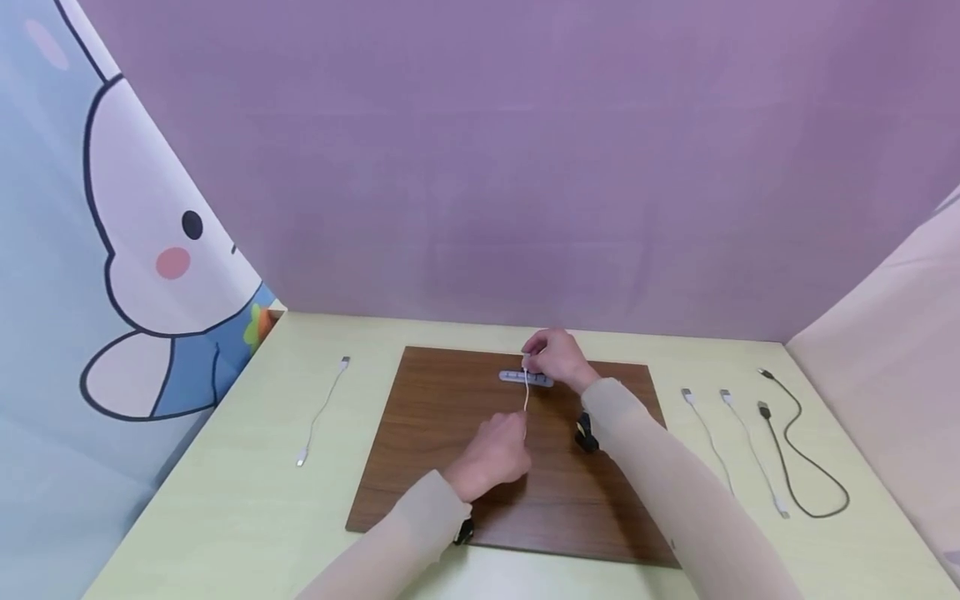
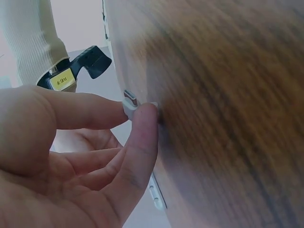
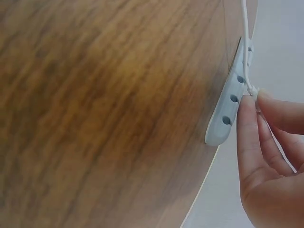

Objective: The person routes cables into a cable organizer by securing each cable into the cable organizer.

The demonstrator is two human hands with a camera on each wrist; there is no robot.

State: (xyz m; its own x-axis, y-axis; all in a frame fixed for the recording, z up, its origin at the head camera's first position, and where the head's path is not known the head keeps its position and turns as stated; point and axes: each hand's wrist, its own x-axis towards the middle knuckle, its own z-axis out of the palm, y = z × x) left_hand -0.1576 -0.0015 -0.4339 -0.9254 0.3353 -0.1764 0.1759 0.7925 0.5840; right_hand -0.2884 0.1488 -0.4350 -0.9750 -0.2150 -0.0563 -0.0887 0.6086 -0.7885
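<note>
A short white USB cable (image 1: 527, 397) runs between both hands above the brown wooden board. My left hand (image 1: 495, 450) pinches one of its ends; in the left wrist view a small metal-tipped plug (image 2: 129, 100) shows between thumb and finger. My right hand (image 1: 558, 358) pinches the other end, and its white plug base (image 3: 253, 92) shows at the fingertips in the right wrist view. Beside the right fingers lies a pale grey-blue cable clip strip (image 3: 222, 121) with several slots, fixed near the board's far edge. The cable passes over the strip.
The wooden board (image 1: 420, 450) lies on a pale yellow table (image 1: 225, 500). One white cable (image 1: 322, 414) lies at the left. At the right are two white cables (image 1: 753, 446) and a dark cable (image 1: 787, 433). A purple curtain (image 1: 525, 167) stands behind the table.
</note>
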